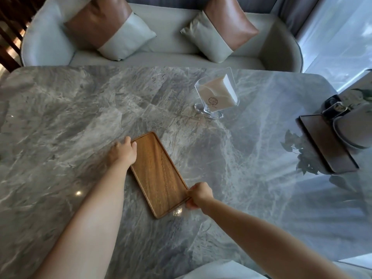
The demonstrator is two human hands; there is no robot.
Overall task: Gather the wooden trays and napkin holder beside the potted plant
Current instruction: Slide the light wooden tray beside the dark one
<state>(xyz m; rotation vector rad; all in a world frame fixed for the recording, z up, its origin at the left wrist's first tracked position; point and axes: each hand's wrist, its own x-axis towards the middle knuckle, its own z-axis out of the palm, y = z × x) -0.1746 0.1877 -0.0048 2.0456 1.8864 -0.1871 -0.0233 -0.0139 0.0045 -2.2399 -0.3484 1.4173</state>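
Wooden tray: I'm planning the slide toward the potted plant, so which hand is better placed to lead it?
The right hand. It grips the wooden tray at the corner facing the potted plant, on the person's right. The left hand holds the far-left edge.

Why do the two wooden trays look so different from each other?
The light brown wooden tray lies mid-table, empty, with the left hand and right hand gripping its opposite ends. The dark brown wooden tray sits at the table's right edge, untouched, with a pale pot resting on it. Both are flat rectangles with raised rims.
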